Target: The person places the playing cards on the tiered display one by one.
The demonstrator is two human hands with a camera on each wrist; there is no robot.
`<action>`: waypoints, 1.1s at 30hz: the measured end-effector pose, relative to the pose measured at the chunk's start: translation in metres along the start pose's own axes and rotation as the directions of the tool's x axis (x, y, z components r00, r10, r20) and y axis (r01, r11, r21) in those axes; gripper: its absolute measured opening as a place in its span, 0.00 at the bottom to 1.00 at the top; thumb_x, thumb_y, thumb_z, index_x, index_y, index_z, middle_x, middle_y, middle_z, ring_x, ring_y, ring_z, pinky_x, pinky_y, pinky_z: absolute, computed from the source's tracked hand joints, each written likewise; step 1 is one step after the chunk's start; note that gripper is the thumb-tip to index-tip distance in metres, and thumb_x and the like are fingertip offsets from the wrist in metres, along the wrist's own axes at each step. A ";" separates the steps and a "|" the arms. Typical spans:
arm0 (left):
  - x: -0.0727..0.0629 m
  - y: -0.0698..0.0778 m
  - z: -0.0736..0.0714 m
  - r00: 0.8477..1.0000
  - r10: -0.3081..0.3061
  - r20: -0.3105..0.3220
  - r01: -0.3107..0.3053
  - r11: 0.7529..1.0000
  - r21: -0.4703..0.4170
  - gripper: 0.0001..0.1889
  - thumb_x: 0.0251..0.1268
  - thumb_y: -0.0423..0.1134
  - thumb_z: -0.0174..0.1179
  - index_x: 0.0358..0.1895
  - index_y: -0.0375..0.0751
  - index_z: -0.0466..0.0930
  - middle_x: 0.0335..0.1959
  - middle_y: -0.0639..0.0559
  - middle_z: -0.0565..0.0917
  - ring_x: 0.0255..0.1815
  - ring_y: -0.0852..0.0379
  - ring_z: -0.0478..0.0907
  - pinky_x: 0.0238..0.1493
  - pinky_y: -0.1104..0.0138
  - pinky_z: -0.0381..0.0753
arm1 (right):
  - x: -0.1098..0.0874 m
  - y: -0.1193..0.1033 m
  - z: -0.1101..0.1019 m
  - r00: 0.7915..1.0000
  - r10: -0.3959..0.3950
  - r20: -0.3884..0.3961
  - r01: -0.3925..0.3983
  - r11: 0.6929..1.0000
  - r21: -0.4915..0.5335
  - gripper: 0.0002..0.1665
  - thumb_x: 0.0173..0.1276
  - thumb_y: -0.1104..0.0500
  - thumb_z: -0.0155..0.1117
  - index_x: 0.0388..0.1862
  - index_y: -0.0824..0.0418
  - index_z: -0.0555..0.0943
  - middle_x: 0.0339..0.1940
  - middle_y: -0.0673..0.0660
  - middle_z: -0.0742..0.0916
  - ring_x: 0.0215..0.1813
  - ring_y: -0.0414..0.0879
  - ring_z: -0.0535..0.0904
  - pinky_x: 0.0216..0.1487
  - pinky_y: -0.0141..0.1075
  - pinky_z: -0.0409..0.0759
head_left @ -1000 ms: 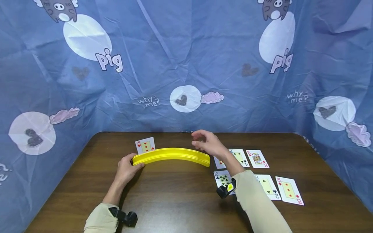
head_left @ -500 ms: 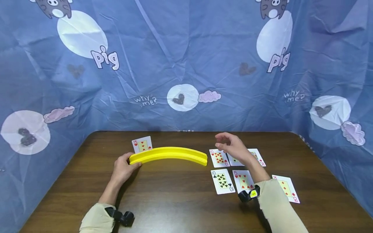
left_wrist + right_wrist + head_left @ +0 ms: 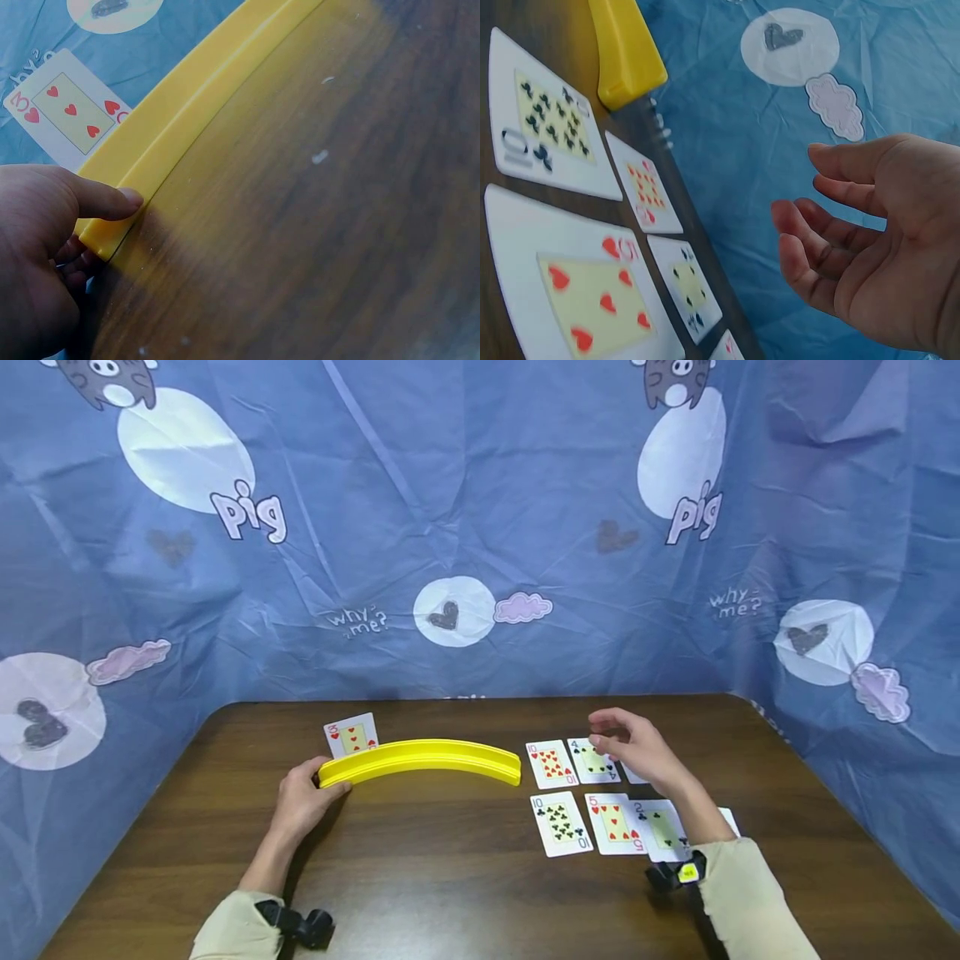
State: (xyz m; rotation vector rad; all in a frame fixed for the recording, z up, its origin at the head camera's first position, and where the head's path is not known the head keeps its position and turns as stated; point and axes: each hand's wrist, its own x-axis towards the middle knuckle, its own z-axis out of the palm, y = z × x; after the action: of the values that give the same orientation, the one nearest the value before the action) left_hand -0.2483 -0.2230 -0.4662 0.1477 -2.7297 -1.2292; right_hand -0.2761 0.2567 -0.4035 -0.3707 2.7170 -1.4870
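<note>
My left hand (image 3: 302,799) grips the left end of a curved yellow card holder (image 3: 423,760), its thumb lying along the front wall in the left wrist view. A three of hearts (image 3: 351,735) stands upright in the holder near that end, its lower part hidden. My right hand (image 3: 643,750) hovers over the back row of playing cards with relaxed, half-bent fingers and nothing between them. Below it, the four of spades (image 3: 592,762) shows beside the ten of hearts (image 3: 551,764), while the card right of them is mostly covered by the hand.
Closer to me lie the ten of clubs (image 3: 560,825), five of hearts (image 3: 617,825) and two of clubs (image 3: 662,831). A card at the row's right end is mostly behind my right forearm. Blue printed cloth (image 3: 465,510) hangs behind the wooden table (image 3: 450,877).
My right hand has moved right, away from above the holder's right part to over the card rows. My left hand keeps its grip on the holder.
</note>
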 end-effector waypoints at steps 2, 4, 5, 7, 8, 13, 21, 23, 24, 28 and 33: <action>0.000 -0.001 0.000 1.000 0.005 -0.006 -0.005 1.000 0.007 0.20 0.58 0.34 0.68 0.54 0.29 0.80 0.46 0.34 0.83 0.45 0.45 0.74 0.45 0.60 0.68 | -0.004 0.003 -0.003 1.000 0.012 -0.009 -0.012 1.000 -0.009 0.25 0.72 0.60 0.62 0.65 0.67 0.73 0.58 0.72 0.81 0.41 0.41 0.82 0.43 0.41 0.83; 0.001 -0.001 0.001 1.000 0.007 -0.010 -0.006 1.000 0.014 0.21 0.58 0.34 0.68 0.54 0.29 0.80 0.46 0.34 0.83 0.45 0.44 0.75 0.45 0.60 0.68 | -0.008 0.007 -0.007 1.000 0.025 -0.019 -0.025 1.000 -0.019 0.25 0.71 0.60 0.62 0.65 0.68 0.73 0.58 0.72 0.81 0.41 0.44 0.82 0.42 0.40 0.82; 0.001 -0.001 0.001 1.000 0.006 -0.011 -0.006 1.000 0.016 0.21 0.57 0.34 0.68 0.54 0.29 0.80 0.46 0.34 0.83 0.45 0.44 0.75 0.45 0.60 0.68 | -0.010 0.008 -0.009 0.999 0.030 -0.025 -0.031 0.999 -0.025 0.25 0.71 0.61 0.62 0.65 0.68 0.73 0.58 0.72 0.81 0.42 0.46 0.83 0.42 0.39 0.82; 0.001 -0.001 0.001 1.000 0.003 -0.009 -0.003 1.000 0.020 0.21 0.57 0.34 0.68 0.54 0.29 0.80 0.47 0.34 0.83 0.45 0.44 0.75 0.45 0.60 0.68 | -0.015 0.012 -0.014 0.999 0.031 -0.039 -0.033 0.999 -0.041 0.25 0.71 0.62 0.62 0.64 0.68 0.73 0.57 0.72 0.82 0.43 0.50 0.84 0.41 0.37 0.82; 0.001 -0.001 0.001 1.000 0.001 -0.006 -0.001 1.000 0.019 0.21 0.58 0.34 0.68 0.54 0.29 0.80 0.47 0.34 0.83 0.45 0.44 0.75 0.45 0.60 0.68 | -0.018 0.015 -0.016 0.999 0.030 -0.045 -0.033 0.998 -0.054 0.25 0.70 0.62 0.62 0.64 0.69 0.74 0.56 0.71 0.82 0.43 0.50 0.84 0.40 0.37 0.82; 0.001 0.000 0.001 1.000 -0.006 0.006 0.006 1.000 0.013 0.21 0.58 0.34 0.68 0.54 0.28 0.80 0.47 0.33 0.83 0.45 0.44 0.75 0.44 0.61 0.69 | -0.031 0.026 -0.029 0.997 0.030 -0.064 -0.034 0.997 -0.064 0.25 0.70 0.63 0.63 0.63 0.71 0.73 0.55 0.73 0.81 0.40 0.41 0.82 0.41 0.35 0.83; 0.001 0.001 -0.001 1.000 -0.016 0.019 0.016 1.000 0.005 0.22 0.60 0.35 0.68 0.56 0.27 0.78 0.47 0.32 0.82 0.44 0.44 0.74 0.44 0.61 0.69 | -0.051 0.036 -0.045 0.994 0.086 -0.074 -0.093 0.991 -0.094 0.28 0.71 0.60 0.62 0.65 0.72 0.71 0.54 0.71 0.82 0.41 0.38 0.81 0.40 0.35 0.82; 0.002 0.001 0.000 1.000 -0.013 0.018 0.013 1.000 0.008 0.22 0.60 0.35 0.68 0.56 0.27 0.78 0.47 0.32 0.82 0.44 0.44 0.74 0.43 0.61 0.69 | -0.055 0.039 -0.048 0.993 0.093 -0.074 -0.101 0.990 -0.099 0.28 0.72 0.60 0.62 0.66 0.72 0.70 0.55 0.72 0.82 0.42 0.40 0.82 0.40 0.35 0.81; 0.002 0.001 0.000 1.000 -0.011 0.017 0.011 1.000 0.011 0.22 0.59 0.35 0.68 0.55 0.27 0.79 0.46 0.33 0.82 0.44 0.44 0.74 0.43 0.61 0.69 | -0.057 0.041 -0.050 0.992 0.099 -0.076 -0.107 0.989 -0.106 0.28 0.72 0.60 0.62 0.65 0.72 0.71 0.55 0.72 0.82 0.42 0.40 0.82 0.40 0.35 0.81; 0.002 0.001 0.000 1.000 -0.003 0.014 0.003 1.000 0.011 0.22 0.59 0.35 0.68 0.55 0.27 0.79 0.45 0.33 0.82 0.43 0.45 0.74 0.42 0.62 0.69 | -0.066 0.049 -0.059 0.992 0.103 -0.076 -0.112 0.985 -0.133 0.27 0.72 0.60 0.61 0.66 0.73 0.70 0.56 0.73 0.81 0.42 0.42 0.83 0.40 0.33 0.81; 0.001 0.001 0.000 1.000 -0.004 0.012 0.004 1.000 0.010 0.22 0.60 0.35 0.67 0.55 0.27 0.79 0.47 0.33 0.83 0.44 0.44 0.74 0.43 0.62 0.69 | -0.076 0.057 -0.068 0.992 0.096 -0.084 -0.111 0.977 -0.185 0.28 0.71 0.59 0.62 0.64 0.73 0.72 0.55 0.72 0.82 0.41 0.40 0.83 0.39 0.32 0.80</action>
State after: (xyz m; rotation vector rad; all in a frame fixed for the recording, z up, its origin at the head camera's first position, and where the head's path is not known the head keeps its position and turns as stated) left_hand -0.2498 -0.2231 -0.4655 0.1474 -2.7471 -1.2210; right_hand -0.2225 0.3589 -0.4216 -0.1769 2.8952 -1.2464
